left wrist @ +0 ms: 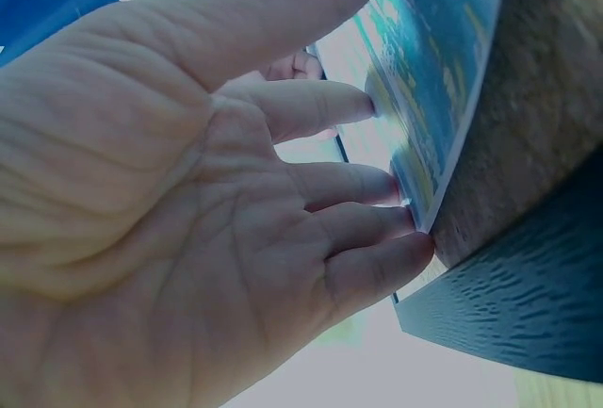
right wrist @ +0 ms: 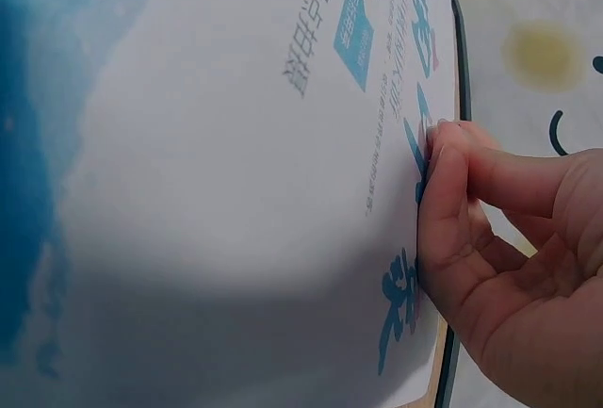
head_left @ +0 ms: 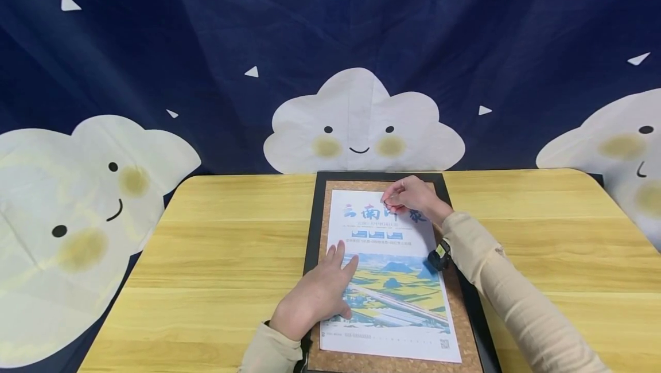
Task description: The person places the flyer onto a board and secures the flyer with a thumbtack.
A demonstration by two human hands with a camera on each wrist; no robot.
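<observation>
A printed poster with large blue Chinese characters and a landscape picture lies on a cork board with a black frame. My left hand spreads its fingers over the poster's left side; in the left wrist view its fingertips are right at the paper's edge. At the poster's top, my right hand has thumb and forefinger pinched together. A small dark object shows at those fingertips, mostly hidden; I cannot tell its kind. The right wrist view shows the pinching fingers close against the characters.
The board lies on a light wood-grain table, reaching its back edge. Behind hangs a dark blue cloth printed with smiling clouds. A small black camera is strapped at the right wrist, above the poster.
</observation>
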